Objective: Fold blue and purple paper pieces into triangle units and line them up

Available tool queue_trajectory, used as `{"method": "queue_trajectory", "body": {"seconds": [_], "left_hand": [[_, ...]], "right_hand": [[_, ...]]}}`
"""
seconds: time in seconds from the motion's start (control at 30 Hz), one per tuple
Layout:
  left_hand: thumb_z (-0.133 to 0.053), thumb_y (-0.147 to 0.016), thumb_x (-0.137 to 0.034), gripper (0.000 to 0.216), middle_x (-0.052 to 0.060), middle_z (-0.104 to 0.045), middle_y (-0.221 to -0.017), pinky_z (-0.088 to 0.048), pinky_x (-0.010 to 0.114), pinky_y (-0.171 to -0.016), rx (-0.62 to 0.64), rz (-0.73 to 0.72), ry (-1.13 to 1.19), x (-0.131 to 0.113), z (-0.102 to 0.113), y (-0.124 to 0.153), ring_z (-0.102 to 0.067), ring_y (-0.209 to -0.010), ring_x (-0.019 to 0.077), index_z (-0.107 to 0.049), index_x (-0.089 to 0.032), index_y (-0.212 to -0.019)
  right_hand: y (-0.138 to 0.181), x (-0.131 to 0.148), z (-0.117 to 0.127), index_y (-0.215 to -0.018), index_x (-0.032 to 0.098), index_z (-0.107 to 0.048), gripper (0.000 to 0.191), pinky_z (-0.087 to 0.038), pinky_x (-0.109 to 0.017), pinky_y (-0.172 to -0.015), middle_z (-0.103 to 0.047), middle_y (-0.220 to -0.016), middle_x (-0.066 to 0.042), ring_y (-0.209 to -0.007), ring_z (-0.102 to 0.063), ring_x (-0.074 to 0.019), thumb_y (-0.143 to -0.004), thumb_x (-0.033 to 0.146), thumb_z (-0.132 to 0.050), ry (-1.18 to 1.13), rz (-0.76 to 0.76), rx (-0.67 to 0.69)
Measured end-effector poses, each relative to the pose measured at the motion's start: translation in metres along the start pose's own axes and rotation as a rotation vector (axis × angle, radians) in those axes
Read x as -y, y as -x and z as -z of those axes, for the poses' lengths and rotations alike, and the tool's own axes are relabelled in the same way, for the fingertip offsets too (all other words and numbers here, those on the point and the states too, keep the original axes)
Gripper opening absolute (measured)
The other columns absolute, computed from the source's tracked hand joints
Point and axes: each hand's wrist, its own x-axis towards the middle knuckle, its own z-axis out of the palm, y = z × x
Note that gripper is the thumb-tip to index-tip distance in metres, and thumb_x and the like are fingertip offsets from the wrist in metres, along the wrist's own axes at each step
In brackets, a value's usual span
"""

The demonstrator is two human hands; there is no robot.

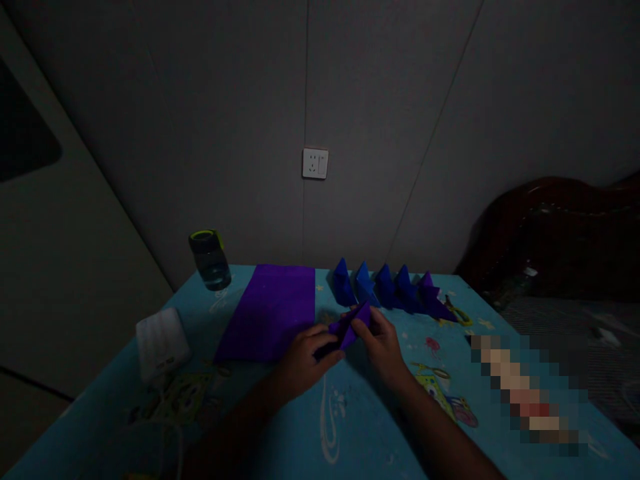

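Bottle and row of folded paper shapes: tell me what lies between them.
Purple paper lies flat between them, as the head view shows.

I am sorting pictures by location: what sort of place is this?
Perhaps a bedroom: what looks like a dark headboard at the right, a cartoon-patterned tablecloth, and a socket on the grey wall.
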Motion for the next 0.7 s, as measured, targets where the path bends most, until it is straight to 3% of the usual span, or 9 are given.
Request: {"method": "queue_trajectory", "body": {"seconds": [0.1,0.2,0.37,0.47,0.53,0.7], "left_hand": [[-0.058,-0.088,-0.036,0.02,0.004,-0.067,-0.086,-0.048,0.027,-0.073,-0.023,-0.017,0.023,-0.004,0.0,-0.002,-0.064,-0.08,0.0178,-0.072,-0.022,-0.089],[-0.057,-0.088,-0.034,0.016,0.003,-0.068,-0.086,-0.047,0.027,-0.073,-0.1,0.029,0.092,-0.005,-0.001,-0.002,-0.064,-0.081,0.0176,-0.068,-0.023,-0.093],[-0.061,-0.085,-0.035,0.026,-0.004,-0.06,-0.066,-0.041,0.023,-0.059,-0.249,0.16,0.279,0.0,-0.006,-0.003,-0.059,-0.062,0.0132,-0.055,-0.021,-0.105],[-0.065,-0.081,-0.033,0.031,-0.008,-0.054,-0.059,-0.04,0.022,-0.057,-0.277,0.199,0.335,0.0,-0.008,-0.005,-0.056,-0.057,0.0116,-0.05,-0.02,-0.105],[-0.065,-0.08,-0.035,0.029,-0.007,-0.056,-0.06,-0.041,0.022,-0.057,-0.235,0.233,0.366,0.0,-0.009,-0.006,-0.057,-0.058,0.0119,-0.052,-0.019,-0.101],[-0.06,-0.083,-0.051,0.038,0.005,-0.07,-0.081,-0.051,0.027,-0.062,0.025,0.342,0.514,-0.001,-0.012,-0.004,-0.068,-0.067,0.0172,-0.062,-0.015,-0.094]], "right_hand": [[-0.002,-0.003,0.0,-0.101,0.02,-0.065,0.034,-0.05,-0.034,-0.079,-0.072,-0.095,-0.006,-0.09,-0.065,-0.0236,-0.079,0.046,-0.071,-0.048,-0.022,-0.016],[-0.005,-0.004,0.001,-0.103,0.02,-0.065,0.038,-0.05,-0.032,-0.077,-0.071,-0.096,-0.005,-0.086,-0.064,-0.0219,-0.076,0.046,-0.074,-0.091,-0.068,-0.02],[-0.007,-0.005,-0.002,-0.086,0.017,-0.067,0.032,-0.048,-0.029,-0.065,-0.069,-0.077,-0.002,-0.067,-0.059,-0.0173,-0.074,0.045,-0.075,-0.074,-0.147,0.105],[-0.006,-0.001,-0.005,-0.081,0.017,-0.067,0.03,-0.046,-0.028,-0.062,-0.067,-0.071,-0.001,-0.062,-0.056,-0.0156,-0.073,0.045,-0.075,-0.074,-0.162,0.1],[-0.005,0.002,-0.006,-0.076,0.017,-0.065,0.031,-0.045,-0.027,-0.058,-0.064,-0.065,0.001,-0.058,-0.053,-0.0145,-0.071,0.045,-0.076,-0.071,-0.15,0.061],[-0.003,0.006,-0.009,-0.071,0.018,-0.063,0.032,-0.042,-0.026,-0.052,-0.06,-0.06,0.002,-0.053,-0.051,-0.014,-0.069,0.047,-0.076,-0.077,-0.167,0.043]]}}
